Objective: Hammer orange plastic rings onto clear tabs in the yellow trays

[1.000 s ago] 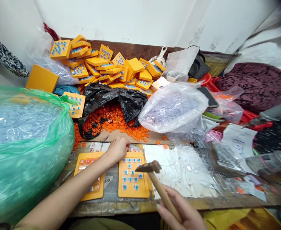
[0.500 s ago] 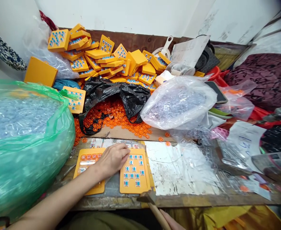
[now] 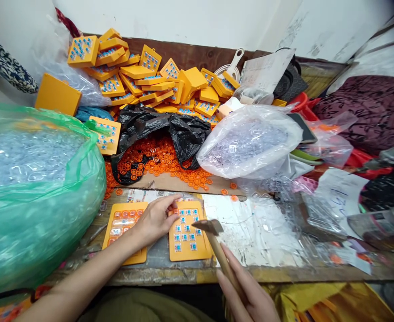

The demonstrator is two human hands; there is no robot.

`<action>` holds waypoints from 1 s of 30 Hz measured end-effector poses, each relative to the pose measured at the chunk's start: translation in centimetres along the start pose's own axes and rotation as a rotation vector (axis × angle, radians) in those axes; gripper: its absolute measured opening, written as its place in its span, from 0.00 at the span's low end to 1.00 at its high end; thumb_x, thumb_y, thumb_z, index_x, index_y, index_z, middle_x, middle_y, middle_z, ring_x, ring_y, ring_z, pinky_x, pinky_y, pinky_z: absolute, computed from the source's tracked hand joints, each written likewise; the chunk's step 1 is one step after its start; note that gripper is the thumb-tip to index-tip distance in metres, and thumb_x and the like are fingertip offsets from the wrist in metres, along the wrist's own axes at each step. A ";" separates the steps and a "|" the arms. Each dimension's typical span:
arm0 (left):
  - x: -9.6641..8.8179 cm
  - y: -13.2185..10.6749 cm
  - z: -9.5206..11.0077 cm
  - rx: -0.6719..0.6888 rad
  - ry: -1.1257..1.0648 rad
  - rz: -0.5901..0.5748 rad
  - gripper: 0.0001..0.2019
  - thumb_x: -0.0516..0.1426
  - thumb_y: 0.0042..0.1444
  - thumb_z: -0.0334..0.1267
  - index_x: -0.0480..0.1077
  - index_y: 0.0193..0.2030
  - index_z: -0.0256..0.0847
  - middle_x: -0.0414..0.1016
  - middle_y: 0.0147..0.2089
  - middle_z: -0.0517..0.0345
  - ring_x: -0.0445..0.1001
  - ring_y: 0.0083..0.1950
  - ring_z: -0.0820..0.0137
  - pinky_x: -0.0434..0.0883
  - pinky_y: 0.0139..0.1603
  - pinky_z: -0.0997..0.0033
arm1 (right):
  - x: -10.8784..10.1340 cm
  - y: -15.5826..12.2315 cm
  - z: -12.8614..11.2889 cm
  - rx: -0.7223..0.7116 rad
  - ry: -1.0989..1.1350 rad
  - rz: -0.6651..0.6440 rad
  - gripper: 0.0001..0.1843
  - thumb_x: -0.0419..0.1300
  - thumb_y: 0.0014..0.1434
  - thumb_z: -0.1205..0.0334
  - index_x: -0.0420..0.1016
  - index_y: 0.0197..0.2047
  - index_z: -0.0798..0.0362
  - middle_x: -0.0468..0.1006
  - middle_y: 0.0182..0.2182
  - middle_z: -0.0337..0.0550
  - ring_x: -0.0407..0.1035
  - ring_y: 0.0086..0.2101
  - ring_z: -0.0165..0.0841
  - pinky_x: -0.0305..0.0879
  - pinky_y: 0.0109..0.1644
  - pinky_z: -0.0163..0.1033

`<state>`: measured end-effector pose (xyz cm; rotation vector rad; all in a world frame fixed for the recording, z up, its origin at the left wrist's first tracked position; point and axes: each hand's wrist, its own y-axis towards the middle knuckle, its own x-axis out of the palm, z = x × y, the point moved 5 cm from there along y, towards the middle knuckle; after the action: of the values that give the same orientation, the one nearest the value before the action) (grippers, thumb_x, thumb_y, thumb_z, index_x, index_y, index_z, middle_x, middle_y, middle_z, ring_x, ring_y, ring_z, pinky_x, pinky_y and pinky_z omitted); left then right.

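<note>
My right hand, low in the view, is closed round the wooden handle of a hammer. The hammer's metal head is over the right side of a yellow panel that bears small blue-and-clear switches. At that panel's upper left corner is my left hand, thumb and forefinger apart and the other fingers curled. A small orange piece shows beside its fingertips on the panel. Partly behind my left forearm lies a second yellow panel, with rows of orange and clear pieces on it.
Loose orange rings spill from a black bag. A green bag of clear pieces bulges at left, a white bag of them at right. Yellow panels are heaped behind. A worn white sheet covers the bench at right.
My right hand has come up into view, lifting the hammer from the bench's front edge to over the right panel. My left hand's fingers have spread from a tighter curl.
</note>
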<state>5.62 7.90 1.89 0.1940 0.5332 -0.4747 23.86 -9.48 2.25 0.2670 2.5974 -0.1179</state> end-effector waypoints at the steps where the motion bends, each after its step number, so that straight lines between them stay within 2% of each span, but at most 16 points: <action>1: 0.1 0.0 -0.1 0.005 0.005 0.009 0.23 0.58 0.52 0.32 0.69 0.56 0.42 0.76 0.39 0.55 0.74 0.38 0.67 0.72 0.43 0.67 | 0.4 1.0 -0.6 -0.055 -0.040 -0.018 0.25 0.54 0.63 0.57 0.67 0.63 0.51 0.69 0.60 0.44 0.64 0.58 0.40 0.63 0.59 0.40; 3: 0.3 -0.1 -0.3 -0.004 -0.006 0.023 0.23 0.58 0.51 0.31 0.68 0.56 0.42 0.76 0.39 0.55 0.73 0.38 0.68 0.71 0.43 0.68 | 1.3 2.6 -1.6 -0.152 -0.097 -0.047 0.25 0.52 0.65 0.60 0.64 0.65 0.51 0.70 0.60 0.45 0.66 0.57 0.38 0.64 0.58 0.38; 6: 0.5 -0.1 -0.7 -0.054 -0.063 0.034 0.25 0.58 0.50 0.30 0.67 0.57 0.42 0.76 0.38 0.56 0.74 0.36 0.69 0.71 0.42 0.68 | 2.4 3.9 -2.8 -0.218 -0.108 -0.050 0.24 0.49 0.66 0.62 0.63 0.65 0.48 0.76 0.53 0.46 0.71 0.52 0.36 0.67 0.54 0.35; 8: 0.5 -0.1 -0.9 -0.089 -0.085 0.042 0.25 0.58 0.49 0.30 0.67 0.57 0.42 0.77 0.38 0.57 0.74 0.36 0.69 0.71 0.42 0.68 | 2.7 4.2 -3.3 -0.207 -0.107 -0.059 0.23 0.49 0.67 0.62 0.64 0.64 0.46 0.78 0.48 0.46 0.73 0.48 0.35 0.69 0.51 0.34; 10: 0.6 0.0 -1.2 -0.118 -0.105 0.047 0.26 0.59 0.49 0.30 0.67 0.57 0.42 0.77 0.38 0.57 0.74 0.37 0.68 0.71 0.42 0.67 | 2.7 4.2 -3.7 -0.201 -0.104 -0.076 0.23 0.49 0.66 0.61 0.65 0.64 0.45 0.78 0.48 0.45 0.74 0.46 0.35 0.70 0.49 0.34; 15: 0.8 -0.1 -1.5 -0.159 -0.158 0.060 0.26 0.61 0.48 0.29 0.67 0.57 0.43 0.78 0.37 0.58 0.75 0.37 0.69 0.71 0.43 0.67 | 2.5 4.0 -3.7 -0.150 -0.030 -0.020 0.22 0.51 0.66 0.58 0.68 0.62 0.45 0.80 0.45 0.47 0.74 0.45 0.36 0.70 0.48 0.35; 19: 0.2 0.0 -1.2 -0.225 -0.186 0.018 0.31 0.64 0.44 0.29 0.66 0.58 0.37 0.77 0.37 0.56 0.74 0.35 0.70 0.73 0.39 0.70 | 2.7 4.0 -2.2 -0.022 0.090 -0.007 0.22 0.54 0.63 0.54 0.72 0.59 0.47 0.76 0.52 0.46 0.70 0.52 0.39 0.67 0.55 0.40; 21: -0.6 1.1 -0.6 -0.189 -0.066 0.001 0.30 0.66 0.43 0.32 0.68 0.56 0.34 0.77 0.38 0.53 0.74 0.33 0.70 0.74 0.35 0.70 | 2.0 3.9 -1.2 0.075 0.179 0.098 0.24 0.59 0.60 0.52 0.73 0.58 0.49 0.76 0.53 0.47 0.73 0.48 0.41 0.71 0.50 0.41; 22: -1.1 2.1 -0.2 -0.142 0.023 0.012 0.26 0.65 0.46 0.34 0.70 0.54 0.33 0.77 0.39 0.52 0.74 0.34 0.70 0.74 0.36 0.70 | 1.6 3.8 -0.7 0.138 0.234 0.162 0.26 0.61 0.58 0.51 0.72 0.58 0.49 0.78 0.50 0.47 0.75 0.40 0.39 0.74 0.42 0.40; 23: -1.5 3.2 0.2 -0.086 0.111 0.032 0.20 0.62 0.51 0.35 0.72 0.52 0.33 0.77 0.41 0.50 0.75 0.36 0.69 0.74 0.39 0.69 | 1.3 3.7 -0.2 0.204 0.300 0.219 0.29 0.62 0.57 0.50 0.70 0.60 0.48 0.80 0.45 0.46 0.74 0.31 0.35 0.74 0.33 0.37; 25: -1.7 5.8 0.9 0.012 0.236 0.068 0.12 0.56 0.57 0.32 0.74 0.47 0.36 0.77 0.45 0.50 0.75 0.43 0.68 0.72 0.47 0.67 | 0.9 3.5 0.8 0.318 0.439 0.304 0.36 0.65 0.54 0.50 0.64 0.64 0.47 0.80 0.34 0.41 0.64 0.19 0.26 0.64 0.20 0.32; 27: -1.1 8.1 1.1 0.058 0.285 0.051 0.11 0.55 0.57 0.29 0.76 0.44 0.39 0.76 0.47 0.52 0.74 0.48 0.66 0.70 0.52 0.67 | 0.9 3.5 1.4 0.375 0.527 0.326 0.41 0.67 0.52 0.49 0.60 0.66 0.47 0.77 0.27 0.36 0.57 0.16 0.23 0.57 0.17 0.29; 30: 0.2 9.9 0.9 0.104 0.374 0.003 0.10 0.54 0.55 0.27 0.77 0.37 0.40 0.76 0.42 0.53 0.75 0.46 0.65 0.71 0.48 0.67 | 1.1 3.4 2.1 0.387 0.553 0.336 0.45 0.67 0.51 0.47 0.57 0.67 0.52 0.74 0.23 0.35 0.56 0.16 0.23 0.56 0.18 0.29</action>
<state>10.92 16.17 3.03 0.3873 0.8738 -0.4654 24.68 -6.29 -0.27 0.9927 3.0007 -0.4864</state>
